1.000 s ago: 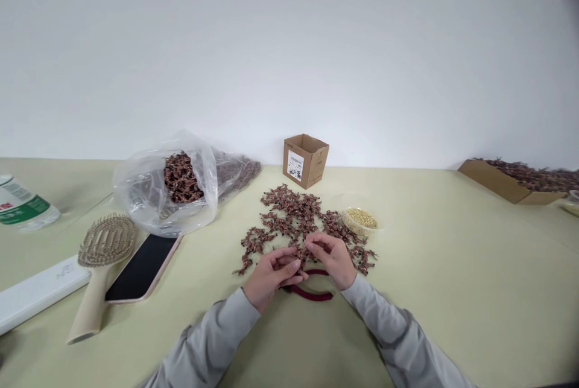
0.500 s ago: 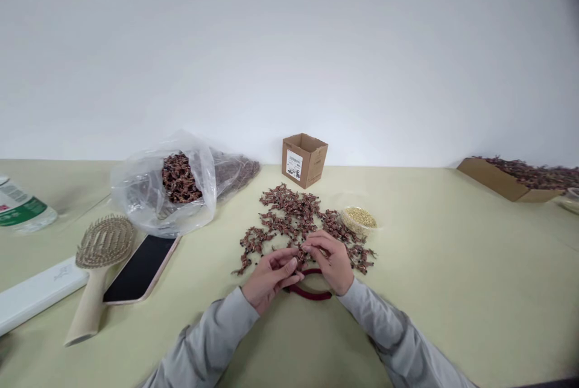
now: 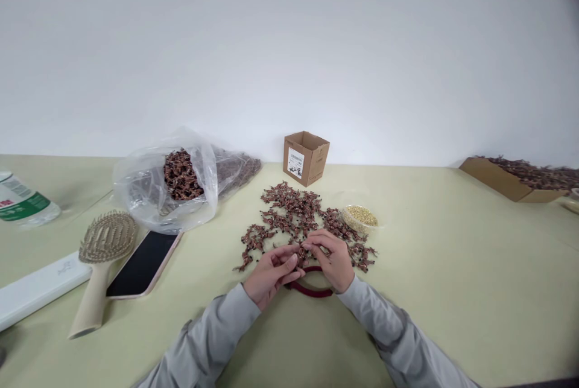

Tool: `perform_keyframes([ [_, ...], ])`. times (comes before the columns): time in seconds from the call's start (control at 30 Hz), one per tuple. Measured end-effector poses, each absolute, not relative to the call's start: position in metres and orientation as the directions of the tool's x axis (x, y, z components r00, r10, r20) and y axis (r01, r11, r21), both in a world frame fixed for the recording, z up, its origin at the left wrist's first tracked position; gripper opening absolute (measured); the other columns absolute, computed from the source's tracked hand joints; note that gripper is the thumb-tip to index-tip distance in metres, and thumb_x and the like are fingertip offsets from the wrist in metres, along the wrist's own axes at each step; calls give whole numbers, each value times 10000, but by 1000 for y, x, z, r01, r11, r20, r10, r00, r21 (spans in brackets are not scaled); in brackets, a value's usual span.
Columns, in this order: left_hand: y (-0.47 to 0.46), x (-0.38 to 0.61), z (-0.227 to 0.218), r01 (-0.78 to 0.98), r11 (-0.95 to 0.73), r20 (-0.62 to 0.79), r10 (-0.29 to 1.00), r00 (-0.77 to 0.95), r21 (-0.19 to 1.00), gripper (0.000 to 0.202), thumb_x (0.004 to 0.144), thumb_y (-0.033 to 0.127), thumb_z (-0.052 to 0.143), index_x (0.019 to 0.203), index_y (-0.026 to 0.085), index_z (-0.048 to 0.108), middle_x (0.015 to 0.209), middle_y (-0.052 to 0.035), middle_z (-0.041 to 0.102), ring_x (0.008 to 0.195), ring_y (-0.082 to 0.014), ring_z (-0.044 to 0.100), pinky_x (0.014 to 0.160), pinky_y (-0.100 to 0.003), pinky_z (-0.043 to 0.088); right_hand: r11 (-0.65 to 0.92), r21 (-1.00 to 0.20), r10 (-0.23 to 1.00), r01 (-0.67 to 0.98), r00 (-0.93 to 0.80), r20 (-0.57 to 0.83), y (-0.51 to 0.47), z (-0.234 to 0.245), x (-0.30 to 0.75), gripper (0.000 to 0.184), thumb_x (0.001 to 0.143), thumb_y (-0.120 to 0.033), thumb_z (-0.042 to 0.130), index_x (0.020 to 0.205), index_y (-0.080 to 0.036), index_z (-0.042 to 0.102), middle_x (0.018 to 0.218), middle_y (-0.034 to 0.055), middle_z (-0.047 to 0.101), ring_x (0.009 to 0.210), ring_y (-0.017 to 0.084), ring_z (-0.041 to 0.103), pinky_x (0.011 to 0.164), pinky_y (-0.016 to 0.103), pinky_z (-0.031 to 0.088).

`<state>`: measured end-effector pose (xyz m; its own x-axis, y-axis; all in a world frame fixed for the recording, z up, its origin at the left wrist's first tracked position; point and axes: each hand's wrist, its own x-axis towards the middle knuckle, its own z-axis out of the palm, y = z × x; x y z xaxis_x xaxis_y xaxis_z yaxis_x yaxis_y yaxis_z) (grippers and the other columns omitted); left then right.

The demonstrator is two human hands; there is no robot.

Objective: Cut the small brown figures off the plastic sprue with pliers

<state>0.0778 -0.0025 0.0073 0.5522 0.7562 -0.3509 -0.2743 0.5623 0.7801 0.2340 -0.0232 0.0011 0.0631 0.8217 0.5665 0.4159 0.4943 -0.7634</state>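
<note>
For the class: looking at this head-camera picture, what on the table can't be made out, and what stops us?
All from the head view:
- Head of the red-handled pliers: hidden by the right hand.
- Whatever the left hand and right hand hold: hidden by their fingers.
- Shape of each brown piece: too small to tell.
- Bagged pieces: blurred by the plastic bag.
- Far end of the cardboard tray: cut off by the right edge.
</note>
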Motion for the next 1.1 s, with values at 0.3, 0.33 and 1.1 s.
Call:
perform_keyframes([
  [0.3, -3, 78, 6, -281, 561, -346, 758, 553, 778, 421, 567, 225, 737, 948, 109, 601, 738, -58, 662, 603, -110, 634, 569, -162, 533, 501, -754, 819, 424, 50, 572, -25, 2, 233, 123, 778, -176, 510, 748, -198, 627, 760, 42, 606, 730, 146, 568, 688, 278, 463],
  [0.33, -3, 78, 6, -282, 561, -346, 757, 554, 778, 413, 570, 221, 735, 944, 110, 603, 740, -58, 662, 608, -110, 633, 570, -162, 533, 502, -752, 818, 426, 49, 574, -25, 2, 233, 122, 778, -174, 510, 749, -197, 627, 764, 43, 606, 734, 146, 568, 692, 278, 462],
  [1.1, -2, 77, 3, -287, 568, -347, 754, 558, 772, 369, 574, 216, 733, 906, 108, 613, 673, -29, 629, 581, -103, 625, 567, -156, 528, 515, -705, 804, 488, 9, 594, -27, 2, 230, 131, 793, -189, 465, 749, -195, 588, 757, 45, 600, 729, 151, 563, 687, 283, 455],
])
